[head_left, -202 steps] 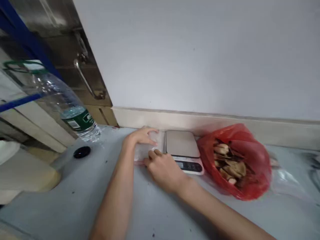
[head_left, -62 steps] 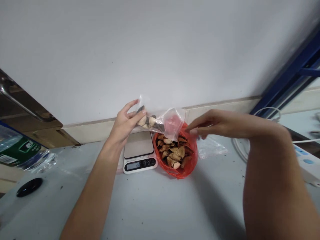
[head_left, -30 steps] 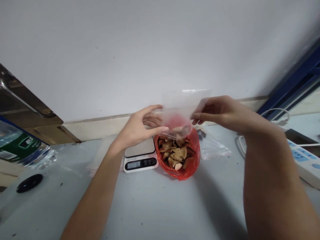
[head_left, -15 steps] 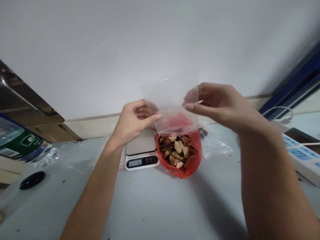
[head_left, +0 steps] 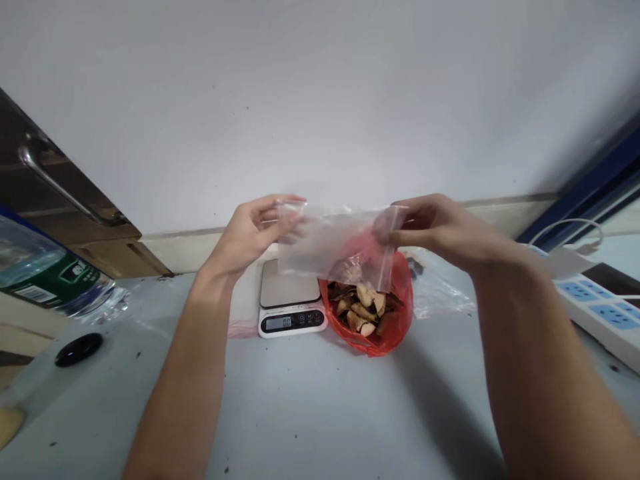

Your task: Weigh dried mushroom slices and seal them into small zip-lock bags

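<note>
A clear plastic bag point(head_left: 325, 243) is stretched sideways between my two hands, above the table. My left hand point(head_left: 260, 227) pinches its left side; some fingers show blurred through the film. On the other side my right hand point(head_left: 420, 223) grips the bag's right edge between thumb and fingers. Behind and below the film stands a red plastic bag point(head_left: 400, 323), open at the top, with dried brown slices point(head_left: 367, 310) in it. Beside it on the left lies a small white kitchen scale point(head_left: 293, 323) with a bare metal plate, its display reading 0.0.
More clear bags point(head_left: 440, 293) lie right of the red bag. A large water bottle point(head_left: 55, 273) and a black oval object point(head_left: 79, 350) are at the left. At the right is a white power strip point(head_left: 605, 310) with a cable. A wall point(head_left: 320, 100) rises behind.
The clear bag has come down and been turned, so it now spans wide between both hands instead of standing tall. My right hand has lowered slightly. The view has shifted a little.
</note>
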### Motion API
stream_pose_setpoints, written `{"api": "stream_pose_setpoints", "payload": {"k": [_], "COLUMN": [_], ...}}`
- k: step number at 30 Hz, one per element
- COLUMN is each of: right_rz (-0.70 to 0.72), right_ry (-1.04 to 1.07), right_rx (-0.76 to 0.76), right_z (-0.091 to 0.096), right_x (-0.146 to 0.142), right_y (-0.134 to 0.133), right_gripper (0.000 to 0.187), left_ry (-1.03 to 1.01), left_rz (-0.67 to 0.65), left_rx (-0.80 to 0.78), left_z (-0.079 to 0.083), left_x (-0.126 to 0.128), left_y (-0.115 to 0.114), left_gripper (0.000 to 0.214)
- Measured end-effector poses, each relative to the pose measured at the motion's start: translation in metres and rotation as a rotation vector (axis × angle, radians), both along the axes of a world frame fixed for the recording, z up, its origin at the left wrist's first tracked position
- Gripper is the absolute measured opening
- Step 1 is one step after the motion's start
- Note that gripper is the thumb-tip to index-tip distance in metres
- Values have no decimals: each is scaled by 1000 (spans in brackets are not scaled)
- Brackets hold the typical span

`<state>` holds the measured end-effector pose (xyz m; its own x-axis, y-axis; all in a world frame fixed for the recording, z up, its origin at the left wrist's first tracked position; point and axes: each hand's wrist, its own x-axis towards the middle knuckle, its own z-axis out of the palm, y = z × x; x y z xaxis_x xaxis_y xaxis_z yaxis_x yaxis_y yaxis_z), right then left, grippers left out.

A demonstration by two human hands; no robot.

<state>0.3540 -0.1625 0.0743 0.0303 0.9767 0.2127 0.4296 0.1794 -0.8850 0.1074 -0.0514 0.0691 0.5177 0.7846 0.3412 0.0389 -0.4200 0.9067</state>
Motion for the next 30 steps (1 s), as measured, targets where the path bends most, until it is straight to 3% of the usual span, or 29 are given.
{"api": "stream_pose_setpoints", "payload": {"k": [4,8,12,15,18,20,24,27,30], "right_rz": [3,13,-142,-187,-77,56,337,493,522], "right_ry": [132,74,-15,-114,-312,-546,-987,-1078,-1075], "right_rx": [-52,-69,124,266,455,501,290,177,151], "right_z": [-3,-8,-12,-15,-24,-34,-63,-84,-96], "right_x": [-12,-23,-48,-84,-131,-163,-210,-223,-224], "right_y": [4,10,18,29,41,49,57,58,56], "right_gripper": [32,33,32,29,25,26,25,23,25], "left_ry": [-34,-67,181,337,446,472,531,594,681], "left_rz": [58,89,86,197,395,440,371,328,318], "left_rx": [41,19,-41,-167,-325,-378,-514,-534,-430], "left_z": [-3,-3,1,-4,-18,-29,-49,-59,-65], "left_x": [-3,-20,-66,-111,-148,-164,-173,-170,-163], "left_y": [4,9,17,28,38,40,39,42,49], "left_gripper": [52,48,47,46,40,43,50,47,36]}}
